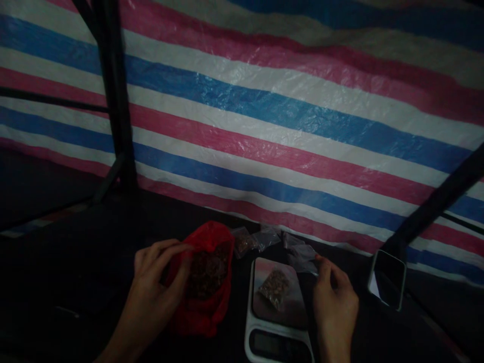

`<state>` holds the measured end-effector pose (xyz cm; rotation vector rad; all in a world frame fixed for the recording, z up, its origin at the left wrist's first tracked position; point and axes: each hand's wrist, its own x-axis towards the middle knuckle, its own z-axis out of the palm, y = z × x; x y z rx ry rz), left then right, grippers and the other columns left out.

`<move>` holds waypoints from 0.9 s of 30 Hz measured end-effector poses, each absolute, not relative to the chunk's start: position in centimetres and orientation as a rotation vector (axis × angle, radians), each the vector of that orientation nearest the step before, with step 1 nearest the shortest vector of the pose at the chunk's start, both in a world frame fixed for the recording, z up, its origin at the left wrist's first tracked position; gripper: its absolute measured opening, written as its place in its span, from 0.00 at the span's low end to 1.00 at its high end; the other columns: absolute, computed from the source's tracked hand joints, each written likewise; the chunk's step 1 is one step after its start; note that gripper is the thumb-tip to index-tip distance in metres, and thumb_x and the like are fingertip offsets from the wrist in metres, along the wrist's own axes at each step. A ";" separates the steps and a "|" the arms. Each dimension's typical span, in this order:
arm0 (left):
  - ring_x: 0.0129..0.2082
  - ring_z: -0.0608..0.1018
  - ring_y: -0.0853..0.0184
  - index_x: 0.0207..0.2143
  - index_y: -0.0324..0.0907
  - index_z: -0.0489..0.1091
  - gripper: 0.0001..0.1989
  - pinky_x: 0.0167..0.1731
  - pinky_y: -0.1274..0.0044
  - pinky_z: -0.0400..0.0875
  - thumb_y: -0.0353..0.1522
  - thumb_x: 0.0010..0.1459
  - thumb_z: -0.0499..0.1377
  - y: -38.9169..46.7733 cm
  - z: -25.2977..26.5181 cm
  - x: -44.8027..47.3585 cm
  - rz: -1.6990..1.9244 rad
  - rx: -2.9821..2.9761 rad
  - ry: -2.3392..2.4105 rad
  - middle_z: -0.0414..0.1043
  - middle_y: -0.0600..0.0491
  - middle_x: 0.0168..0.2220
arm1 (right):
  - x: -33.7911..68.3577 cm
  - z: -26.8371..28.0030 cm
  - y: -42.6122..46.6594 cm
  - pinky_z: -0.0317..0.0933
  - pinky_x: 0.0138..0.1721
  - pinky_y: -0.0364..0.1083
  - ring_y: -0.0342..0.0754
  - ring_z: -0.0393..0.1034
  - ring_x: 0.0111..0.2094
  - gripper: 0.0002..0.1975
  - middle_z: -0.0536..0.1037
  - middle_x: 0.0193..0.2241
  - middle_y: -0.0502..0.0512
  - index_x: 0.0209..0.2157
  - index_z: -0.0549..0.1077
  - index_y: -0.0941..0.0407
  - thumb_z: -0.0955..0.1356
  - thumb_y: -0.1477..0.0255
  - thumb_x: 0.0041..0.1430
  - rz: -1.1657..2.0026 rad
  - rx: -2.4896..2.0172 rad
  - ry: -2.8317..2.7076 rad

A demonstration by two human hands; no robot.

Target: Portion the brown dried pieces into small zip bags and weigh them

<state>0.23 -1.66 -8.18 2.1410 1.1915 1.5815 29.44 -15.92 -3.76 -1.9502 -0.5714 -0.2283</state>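
A red plastic bag [223, 297] stands with its mouth open, full of dark, dried-looking bits. My left hand [162, 277] is at its left side, thumb and fingers closed on the rim. To the right, a white kitchen scale [251, 322] bears a small clear bag [275, 288] filled with brownish pieces. My right hand [335, 297] is just right of the scale, thumb and forefinger pinching the edge of a clear plastic bag [302, 254] among flat ones. The scale's display is too dark to read.
Behind the scale lie a small filled bag [244, 244] and a clear bag [267, 238]. A phone-like device [387, 280] leans by a dark pole [438, 201] at the right. Another dark post [117, 101] stands at the left. A striped plastic sheet [264, 116] hangs behind the dark table.
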 end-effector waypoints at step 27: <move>0.46 0.76 0.53 0.38 0.51 0.76 0.06 0.46 0.61 0.72 0.36 0.63 0.59 -2.2 -7.1 -1.4 1.794 2.153 1.223 0.76 0.50 0.41 | 31.1 -7.6 -15.7 0.68 0.48 0.60 0.65 0.78 0.47 0.16 0.86 0.41 0.61 0.34 0.87 0.47 0.68 0.57 0.57 -0.067 -2.139 -1.062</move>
